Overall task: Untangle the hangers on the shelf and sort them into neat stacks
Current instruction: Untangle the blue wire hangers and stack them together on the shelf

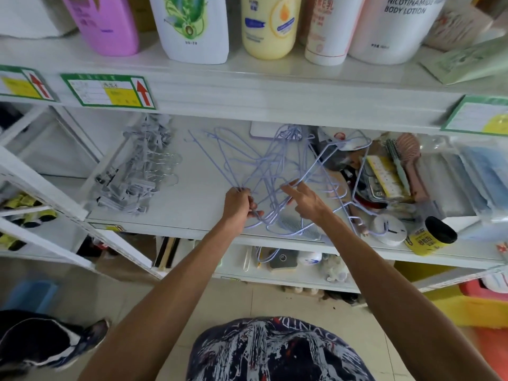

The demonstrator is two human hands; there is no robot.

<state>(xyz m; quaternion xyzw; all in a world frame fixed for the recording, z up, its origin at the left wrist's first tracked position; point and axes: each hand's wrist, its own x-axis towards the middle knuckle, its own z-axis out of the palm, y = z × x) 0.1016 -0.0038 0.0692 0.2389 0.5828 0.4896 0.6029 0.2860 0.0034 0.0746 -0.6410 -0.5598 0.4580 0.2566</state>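
Note:
A tangle of thin lilac wire hangers (270,166) lies on the middle white shelf (192,213), spreading from the centre toward the right. My left hand (238,202) grips a bundle of their wires near the shelf's front edge. My right hand (303,198) is just to the right, fingers extended, with one lilac wire running under its index finger and thumb. A stack of grey clip hangers (137,171) with metal hooks lies at the left of the same shelf, apart from the lilac ones.
Clutter fills the shelf's right side: a pink hairbrush (411,160), a white round clock (389,229), a yellow jar with black lid (430,236), a comb (299,226). Large lotion bottles (270,26) stand on the upper shelf. A shoe (49,345) is on the floor at left.

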